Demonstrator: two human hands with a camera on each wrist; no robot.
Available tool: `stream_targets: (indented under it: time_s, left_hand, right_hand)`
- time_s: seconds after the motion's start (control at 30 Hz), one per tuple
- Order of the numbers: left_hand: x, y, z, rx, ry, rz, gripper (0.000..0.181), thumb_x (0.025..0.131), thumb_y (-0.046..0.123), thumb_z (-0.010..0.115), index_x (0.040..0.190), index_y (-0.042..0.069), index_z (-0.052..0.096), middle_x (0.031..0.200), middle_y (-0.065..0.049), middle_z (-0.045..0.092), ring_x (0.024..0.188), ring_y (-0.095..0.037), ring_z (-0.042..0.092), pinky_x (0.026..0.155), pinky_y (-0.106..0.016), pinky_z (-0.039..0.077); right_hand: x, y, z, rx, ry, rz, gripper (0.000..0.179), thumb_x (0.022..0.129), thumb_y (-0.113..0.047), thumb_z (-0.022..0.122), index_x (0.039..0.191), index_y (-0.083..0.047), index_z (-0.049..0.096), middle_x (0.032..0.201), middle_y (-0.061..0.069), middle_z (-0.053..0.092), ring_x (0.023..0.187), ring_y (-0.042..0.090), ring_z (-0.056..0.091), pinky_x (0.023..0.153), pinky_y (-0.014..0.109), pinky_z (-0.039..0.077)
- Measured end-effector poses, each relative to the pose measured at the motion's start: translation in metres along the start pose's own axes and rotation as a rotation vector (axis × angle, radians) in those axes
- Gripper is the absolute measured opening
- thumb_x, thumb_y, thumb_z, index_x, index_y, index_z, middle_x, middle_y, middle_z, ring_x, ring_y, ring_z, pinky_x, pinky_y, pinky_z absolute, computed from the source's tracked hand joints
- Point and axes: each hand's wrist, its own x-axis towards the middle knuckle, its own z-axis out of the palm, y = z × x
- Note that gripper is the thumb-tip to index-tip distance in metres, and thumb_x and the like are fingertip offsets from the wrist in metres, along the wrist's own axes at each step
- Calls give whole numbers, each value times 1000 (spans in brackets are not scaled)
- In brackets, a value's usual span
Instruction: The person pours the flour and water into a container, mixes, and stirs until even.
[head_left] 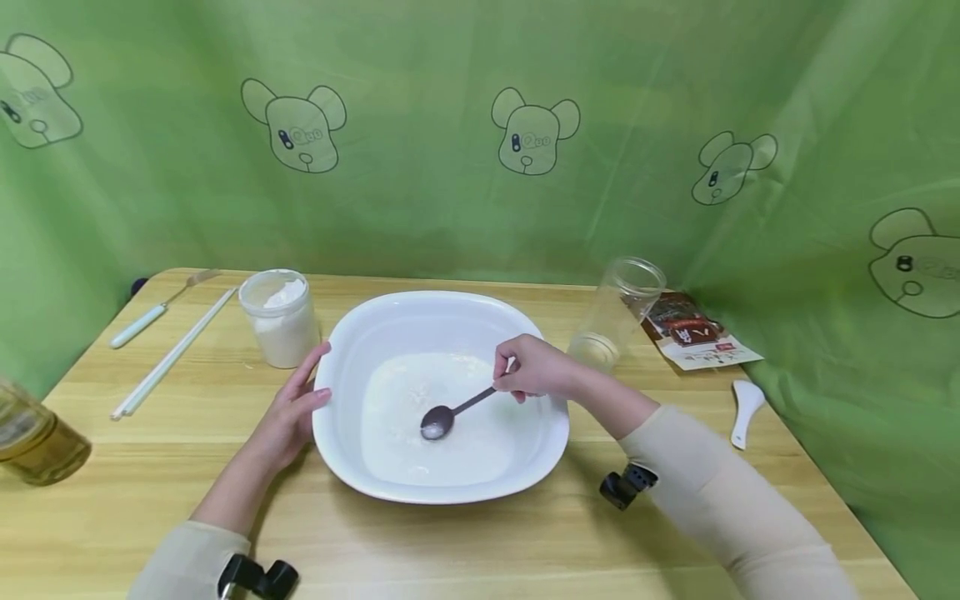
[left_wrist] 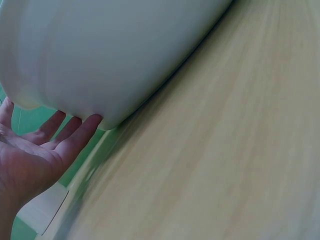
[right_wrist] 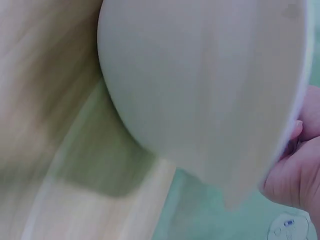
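A large white basin (head_left: 345, 467) stands on the wooden table, with whitish matter (head_left: 420, 379) across its bottom; I cannot tell whether that is liquid or powder. My right hand (head_left: 534, 367) pinches the handle of a dark spoon (head_left: 438, 422) over the basin, its bowl low inside and holding a little of something pale. Against the basin's left side lies my left hand (head_left: 292, 412), its thumb and index finger at the rim. In the left wrist view, its fairly straight fingers (left_wrist: 82, 135) touch the outer wall. The right wrist view hides the spoon behind the basin.
Behind the left hand stands a jar of white powder (head_left: 285, 329). Chopsticks (head_left: 174, 354) and a fork (head_left: 142, 323) lie further left, near an amber bottle (head_left: 41, 437). On the right are a clear jar (head_left: 615, 312), a packet (head_left: 693, 333) and a white spoon (head_left: 744, 412).
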Motion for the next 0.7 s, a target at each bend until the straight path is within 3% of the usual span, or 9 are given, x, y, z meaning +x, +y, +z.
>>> stream_targets:
  time_s: [0.33,0.53,0.7]
  left_hand:
    - [0,0,0,-2,1,-8,64,83,5,44,139,19,15,130,-20,19,96,-19,51,73,-35,47]
    - [0,1,-1,-1,2,-7,63,83,5,44,139,19,16,129,-20,20,95,-19,51,72,-35,48]
    - [0,0,0,-3,1,-9,63,84,4,43,138,20,17,129,-19,21,96,-20,51,72,-35,48]
  right_hand:
    - [-9,11,-25,-109,188,-1,7,77,1,57,72,-1,54,47,4,49,42,14,47,41,22,32]
    - [6,18,-26,-102,300,-28,6,77,-1,58,73,0,54,49,6,52,43,14,49,41,22,35]
    - [22,16,-16,-41,318,-48,7,78,-3,59,78,1,53,58,12,56,48,16,53,43,23,37]
